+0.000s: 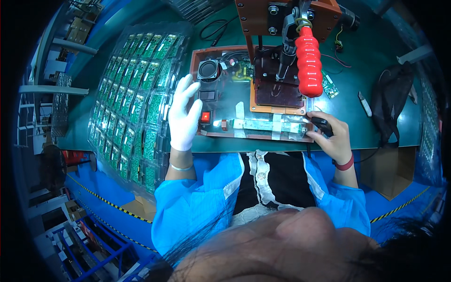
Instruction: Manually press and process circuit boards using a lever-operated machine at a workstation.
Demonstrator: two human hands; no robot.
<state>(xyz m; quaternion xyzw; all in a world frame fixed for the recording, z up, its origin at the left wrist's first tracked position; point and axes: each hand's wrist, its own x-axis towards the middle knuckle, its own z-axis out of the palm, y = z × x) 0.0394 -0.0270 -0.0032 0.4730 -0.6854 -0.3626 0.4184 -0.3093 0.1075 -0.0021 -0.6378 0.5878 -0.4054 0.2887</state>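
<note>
My left hand (183, 113), in a white glove, is open with its fingers stretched up beside the left edge of the test fixture (224, 95). Its fingertips are near a round speaker (208, 70), and its thumb is near a lit red switch (205, 117). Bare, my right hand (336, 136) curls at the fixture's right front corner, thumb and fingers around a small black plug-like piece (322, 126). Just left of it, a strip wrapped in clear tape (256, 125) lies along the fixture's front. Above stands a toggle clamp with a ribbed red handle (309, 63).
Trays of green circuit boards (136, 89) fill the table's left side. Right of the clamp lie a loose circuit board (330, 87), a utility knife (364, 104) and a black cloth bag (392, 101). A black cable (217, 35) lies behind the fixture.
</note>
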